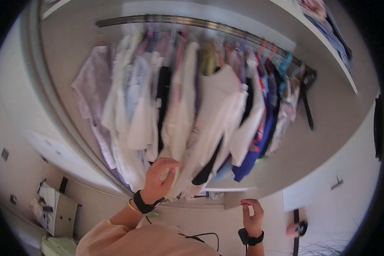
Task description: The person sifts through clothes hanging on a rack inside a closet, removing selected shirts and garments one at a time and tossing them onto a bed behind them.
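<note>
Many garments hang from a metal clothes rail [192, 21] in an open wardrobe. My left hand [160, 176], with a black wrist strap and a yellow band, is in front of the lower part of the pale garments, fingers curved and thumb apart, holding nothing visible. Near the middle hangs a cream long-sleeved top [216, 92]. A lilac shirt [97, 83] hangs at the left end, a blue garment [248, 163] to the right. My right hand [252, 214], also strapped, is below the wardrobe's lower edge, its fingers bent towards the thumb; whether it pinches something small cannot be told. The picture is blurred.
Folded clothes [328, 32] lie on a shelf [334, 44] at upper right. The wardrobe's frame [56, 99] curves down the left. A white cabinet [64, 214] stands at lower left. A dark strap-like item [307, 105] hangs from the rail's right end.
</note>
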Demonstrator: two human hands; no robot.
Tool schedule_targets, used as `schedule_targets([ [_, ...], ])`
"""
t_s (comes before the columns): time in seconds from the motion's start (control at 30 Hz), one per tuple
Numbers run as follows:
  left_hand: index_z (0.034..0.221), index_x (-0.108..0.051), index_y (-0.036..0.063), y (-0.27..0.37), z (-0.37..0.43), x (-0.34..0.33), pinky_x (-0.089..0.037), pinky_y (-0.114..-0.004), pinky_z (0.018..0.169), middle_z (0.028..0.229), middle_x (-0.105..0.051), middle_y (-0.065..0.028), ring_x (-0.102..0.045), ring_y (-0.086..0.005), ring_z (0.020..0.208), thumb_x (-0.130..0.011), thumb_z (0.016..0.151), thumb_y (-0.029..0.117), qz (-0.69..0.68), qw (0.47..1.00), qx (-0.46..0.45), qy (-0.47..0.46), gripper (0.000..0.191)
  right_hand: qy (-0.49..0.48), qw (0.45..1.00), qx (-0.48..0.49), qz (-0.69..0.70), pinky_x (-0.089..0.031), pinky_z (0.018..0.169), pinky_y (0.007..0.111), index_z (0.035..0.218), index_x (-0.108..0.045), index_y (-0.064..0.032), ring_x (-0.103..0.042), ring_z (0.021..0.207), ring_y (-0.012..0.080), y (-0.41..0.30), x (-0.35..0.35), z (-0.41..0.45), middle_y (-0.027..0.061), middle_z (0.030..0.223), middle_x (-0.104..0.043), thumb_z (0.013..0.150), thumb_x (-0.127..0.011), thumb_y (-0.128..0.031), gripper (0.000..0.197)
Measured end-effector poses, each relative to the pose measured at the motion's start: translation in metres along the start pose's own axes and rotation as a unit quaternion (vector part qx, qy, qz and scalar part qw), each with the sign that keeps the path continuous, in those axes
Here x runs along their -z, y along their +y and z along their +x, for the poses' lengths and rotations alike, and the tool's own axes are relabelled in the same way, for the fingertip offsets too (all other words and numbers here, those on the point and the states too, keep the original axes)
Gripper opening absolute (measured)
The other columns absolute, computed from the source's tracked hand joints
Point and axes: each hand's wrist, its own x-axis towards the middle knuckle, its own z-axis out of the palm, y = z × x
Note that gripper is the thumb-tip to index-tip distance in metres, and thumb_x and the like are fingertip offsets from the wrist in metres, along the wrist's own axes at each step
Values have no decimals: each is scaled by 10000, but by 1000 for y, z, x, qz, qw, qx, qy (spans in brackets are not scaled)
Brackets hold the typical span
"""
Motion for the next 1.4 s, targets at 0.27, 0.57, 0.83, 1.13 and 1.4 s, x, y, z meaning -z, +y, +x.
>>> schedule_targets([
  [0.27, 1242, -429, 46, -46, -2, 154, -242, -409, 1040, 1342, -361, -174, -329, -316, 1247, -608, 781, 99, 226, 955, 32, 192, 497, -107, 943, 303, 84, -482, 679, 317, 952, -596, -9, -603, 786, 266, -138, -122, 89, 133, 898, -631, 762, -557, 93, 219],
  [0.57, 1305, -357, -9, -147, 86, 251, -359, -363, 979, 1249, -456, -222, -449, -353, 1160, -645, 751, 145, 86, 990, 40, 109, 643, -33, 923, 380, 49, -452, 788, 325, 1005, -589, -7, -576, 916, 282, -311, -259, 169, 148, 1000, -598, 739, -573, 74, 278],
  [0.83, 1066, -520, 39, -169, 96, 264, -488, -411, 603, 863, -621, -133, -611, -331, 726, -611, 688, 111, 170, 985, 0, -22, 395, -82, 953, 293, -3, -365, 959, 363, 1290, -350, 5, -410, 1181, 338, -368, -382, 245, 209, 1309, -376, 758, -548, 35, 569],
  [1.13, 1186, -496, 33, -160, 91, 293, -494, -413, 667, 918, -615, -199, -613, -359, 800, -604, 674, 43, 70, 994, 74, -46, 524, 148, 876, 314, -336, -424, 886, 417, 1317, -185, 162, -494, 1072, 395, -375, -433, 298, 332, 1150, -465, 740, -549, -29, 708],
  [1.4, 1243, -442, 36, -151, 77, 311, -483, -351, 694, 961, -595, -194, -596, -323, 772, -608, 733, 48, 123, 985, 64, 103, 536, -41, 972, 171, -156, -486, 687, 470, 1245, -325, 94, -595, 748, 432, -392, -440, 297, 270, 770, -599, 760, -534, -100, 563],
])
